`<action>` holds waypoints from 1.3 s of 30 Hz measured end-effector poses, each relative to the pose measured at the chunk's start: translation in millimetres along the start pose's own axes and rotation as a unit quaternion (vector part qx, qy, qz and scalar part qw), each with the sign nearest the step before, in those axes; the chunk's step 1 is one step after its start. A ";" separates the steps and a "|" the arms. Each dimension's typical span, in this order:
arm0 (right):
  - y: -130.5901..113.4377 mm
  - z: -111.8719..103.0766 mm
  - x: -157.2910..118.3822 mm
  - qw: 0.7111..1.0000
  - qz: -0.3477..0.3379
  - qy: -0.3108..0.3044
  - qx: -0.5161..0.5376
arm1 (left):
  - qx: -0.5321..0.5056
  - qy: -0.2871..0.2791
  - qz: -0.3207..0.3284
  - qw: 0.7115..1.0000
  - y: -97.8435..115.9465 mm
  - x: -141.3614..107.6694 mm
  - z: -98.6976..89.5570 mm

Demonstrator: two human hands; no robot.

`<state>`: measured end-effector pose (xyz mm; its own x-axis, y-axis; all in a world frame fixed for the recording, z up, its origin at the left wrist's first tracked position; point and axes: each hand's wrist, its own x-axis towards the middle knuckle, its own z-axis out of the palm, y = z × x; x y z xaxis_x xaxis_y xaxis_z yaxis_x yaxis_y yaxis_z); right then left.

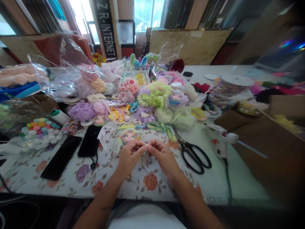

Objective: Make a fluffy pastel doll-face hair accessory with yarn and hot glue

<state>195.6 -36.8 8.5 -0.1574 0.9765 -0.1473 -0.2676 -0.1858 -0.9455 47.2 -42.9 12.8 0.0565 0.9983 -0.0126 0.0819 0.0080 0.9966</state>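
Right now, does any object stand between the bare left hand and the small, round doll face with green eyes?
Nothing visible stands between the bare left hand and the small, green-eyed doll face just beyond it; whether they touch is unclear. That hand and the bare right hand pinch a tiny whitish piece.

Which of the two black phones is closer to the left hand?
The right one, the strapped phone, with a dark strap by its bottom corner. The other phone lies farther from the left hand, with no strap showing.
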 end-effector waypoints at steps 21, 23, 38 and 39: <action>-14.4 -151.8 -33.3 0.736 -0.209 0.571 -0.297 | -0.064 0.075 -0.036 0.994 -4.9 10.6 -15.8; -17.3 -182.6 -38.7 0.675 -0.195 0.607 -0.372 | -0.102 0.074 -0.053 0.991 -7.9 12.7 -18.1; -50.6 -218.2 -18.9 0.732 0.070 0.518 -0.437 | -0.196 0.099 -0.091 0.971 -14.2 5.0 -30.5; -51.6 -208.4 -24.4 0.740 0.054 0.532 -0.408 | -0.205 0.099 -0.095 0.969 -13.5 5.7 -29.8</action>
<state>411.3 -28.2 0.4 0.8177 0.5749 0.0296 0.4229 -0.5650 -0.7085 16.7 -35.6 1.7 -0.1156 0.9678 -0.2234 -0.3325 0.1742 0.9269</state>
